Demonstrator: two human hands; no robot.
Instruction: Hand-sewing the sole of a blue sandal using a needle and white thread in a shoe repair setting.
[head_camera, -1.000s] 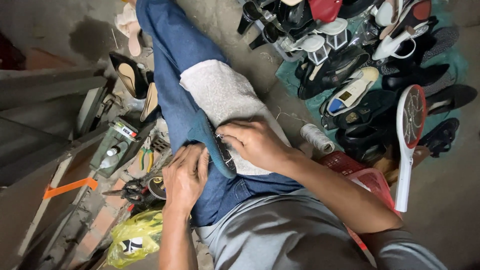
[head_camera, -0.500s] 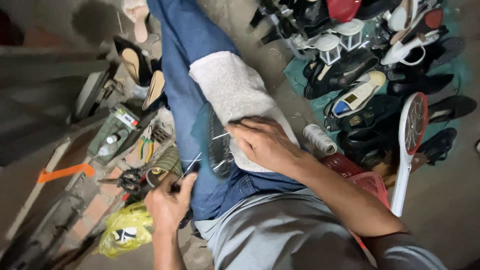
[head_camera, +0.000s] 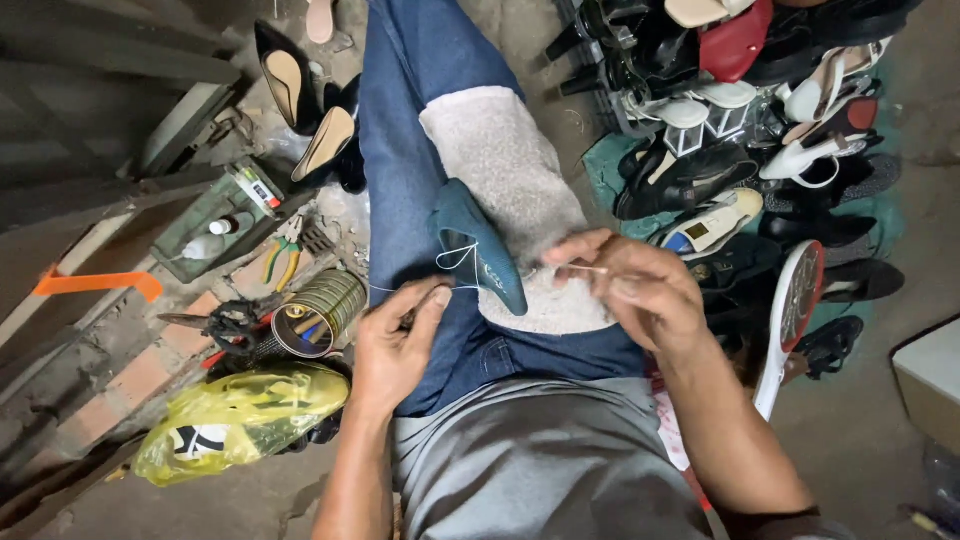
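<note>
Thread (head_camera: 455, 262) runs taut from the dark teal shoe (head_camera: 480, 255) to both hands: the left hand (head_camera: 400, 345) is closed, pinching the strand just below the shoe, and the right hand (head_camera: 625, 290) is closed on a thin needle (head_camera: 583, 268) beside the shoe's heel. The shoe lies sole up on a grey cloth (head_camera: 505, 165) over the thigh, between the hands. Uneven pulling could likely snap the strand, slide the shoe off, or prick a finger. Beyond the left hand stands a tin of tools (head_camera: 320, 312); past the right, a pile of shoes (head_camera: 740, 110).
</note>
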